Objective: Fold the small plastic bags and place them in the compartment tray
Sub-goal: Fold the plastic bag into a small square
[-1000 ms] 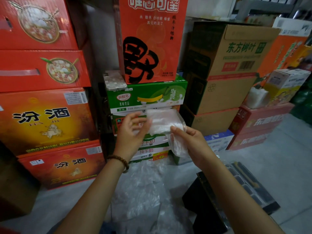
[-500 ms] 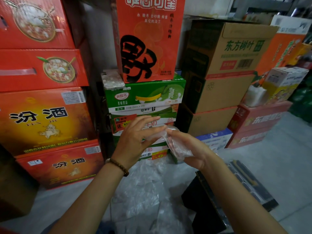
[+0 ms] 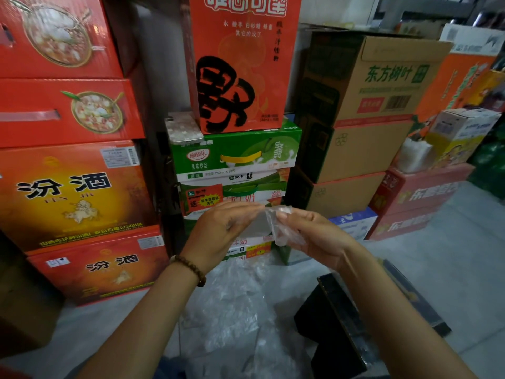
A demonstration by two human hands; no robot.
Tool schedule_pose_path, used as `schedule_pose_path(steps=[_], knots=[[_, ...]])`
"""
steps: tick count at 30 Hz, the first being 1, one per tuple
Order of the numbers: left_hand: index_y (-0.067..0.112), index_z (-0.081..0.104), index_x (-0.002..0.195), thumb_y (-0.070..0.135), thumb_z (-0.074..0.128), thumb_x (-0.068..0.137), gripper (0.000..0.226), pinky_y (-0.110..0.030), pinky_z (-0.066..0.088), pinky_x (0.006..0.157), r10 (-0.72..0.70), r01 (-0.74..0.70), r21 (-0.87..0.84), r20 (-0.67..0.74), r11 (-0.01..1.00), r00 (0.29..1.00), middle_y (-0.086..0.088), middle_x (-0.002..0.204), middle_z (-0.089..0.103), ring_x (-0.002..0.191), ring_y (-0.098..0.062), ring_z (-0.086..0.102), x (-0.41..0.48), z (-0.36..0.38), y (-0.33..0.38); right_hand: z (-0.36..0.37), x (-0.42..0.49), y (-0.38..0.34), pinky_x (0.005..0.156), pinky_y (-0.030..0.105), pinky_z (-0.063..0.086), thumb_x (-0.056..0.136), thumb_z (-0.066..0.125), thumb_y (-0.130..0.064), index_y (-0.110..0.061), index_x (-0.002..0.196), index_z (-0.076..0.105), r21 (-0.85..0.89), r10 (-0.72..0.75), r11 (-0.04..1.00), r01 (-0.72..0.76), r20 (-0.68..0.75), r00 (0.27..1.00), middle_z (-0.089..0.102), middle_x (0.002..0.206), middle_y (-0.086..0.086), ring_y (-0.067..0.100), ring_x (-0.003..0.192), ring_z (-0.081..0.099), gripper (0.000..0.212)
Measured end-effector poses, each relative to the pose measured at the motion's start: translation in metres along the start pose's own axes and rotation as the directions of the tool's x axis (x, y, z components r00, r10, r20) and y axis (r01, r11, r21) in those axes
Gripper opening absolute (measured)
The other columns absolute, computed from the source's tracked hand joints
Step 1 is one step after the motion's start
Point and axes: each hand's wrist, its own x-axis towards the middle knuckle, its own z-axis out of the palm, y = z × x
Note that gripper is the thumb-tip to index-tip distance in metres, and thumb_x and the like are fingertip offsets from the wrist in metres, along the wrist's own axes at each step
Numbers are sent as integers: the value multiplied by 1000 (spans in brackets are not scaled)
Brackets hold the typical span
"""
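- The small clear plastic bag (image 3: 282,228) is held up in the air between the two hands, in front of a stack of green milk-drink cartons (image 3: 237,154) and well above the grey floor (image 3: 451,255).
- The right hand (image 3: 314,235) grips the bag. Its fingers are curled inward, and most of the film is bunched against the palm and fingertips.
- The left hand (image 3: 226,228) reaches in from the other side with its fingers straight and close together. The fingertips touch the bag's upper edge, and the thumb is out of sight behind the hand.
- The two hands nearly meet, fingertip to fingertip, with only the film between them.
- The bag looks thin, see-through and crinkled. It is gathered into a narrow, wrinkled strip that hangs down from the right fingers, and pale highlights run along its creases.
- A flatter, greyish part of the film stretches from the strip towards the left palm. Its exact fold lines are too faint to make out.
- A beaded brown bracelet (image 3: 191,269) circles the left wrist.
- A loose heap of clear plastic bags (image 3: 232,310) lies on the floor below the hands.
- The black compartment tray (image 3: 418,299) is low on the right, on top of a black box (image 3: 333,324). The right forearm hides much of the tray, so what its compartments hold cannot be seen.
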Motion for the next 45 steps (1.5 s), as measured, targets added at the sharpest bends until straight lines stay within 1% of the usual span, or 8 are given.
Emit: schedule_pose_path(steps=[4,11,15,20,27,33,38,45], knots=[[43,63,104,42,48,92,18,-9,44,89,-161,162,-216,21,963,987,36,100,64,103,9,59,-1,1,12,0,3,3,65,22,55,70,73,-28,-1,101,69,-101,-131,988,120,-114,985,72,89,7,16,78,67,41],[25,68,88,44,47,83,29,-11,49,72,-402,372,-494,49,786,914,17,81,73,80,2,66,2,3,24,2,7,6,57,21,51,74,76,-15,-7,96,54,-199,-311,940,276,-175,934,61,64,0,11,60,61,32],[23,70,93,36,47,94,27,-13,50,71,-464,441,-568,114,695,878,8,86,75,85,-6,69,4,3,26,4,9,8,80,38,53,70,76,-31,-6,112,62,-257,-289,935,244,-154,945,62,94,23,23,86,62,51],[20,71,89,44,59,81,28,-20,53,72,-561,510,-614,130,602,818,2,87,75,84,-11,70,5,1,28,7,7,8,63,17,50,81,73,-18,0,88,65,-296,-295,923,248,-126,947,69,83,6,9,73,66,21],[22,71,96,42,81,57,45,-19,52,77,-594,572,-492,130,656,794,7,95,73,91,-4,67,3,8,28,18,12,16,81,45,51,81,74,-9,0,81,63,-350,-415,878,327,-218,883,64,86,27,26,82,59,14],[13,63,108,8,84,65,48,-14,51,73,-563,543,-468,113,697,819,1,104,70,97,-9,66,3,11,18,17,11,15,78,29,56,83,69,-13,17,109,59,-173,-323,940,293,-184,928,68,103,26,27,91,65,41],[14,62,112,13,87,61,57,-17,53,74,-552,546,-457,136,702,823,3,104,70,95,-8,67,2,12,19,13,10,12,75,28,57,83,67,-25,5,106,69,-160,-274,955,248,-164,948,73,96,15,20,85,69,38],[19,67,102,19,83,65,40,-17,53,68,-573,559,-538,162,631,803,3,95,74,87,-9,70,2,14,26,17,13,15,80,42,56,86,69,-24,13,105,63,-72,-240,971,229,-312,919,69,98,25,29,88,66,42]])
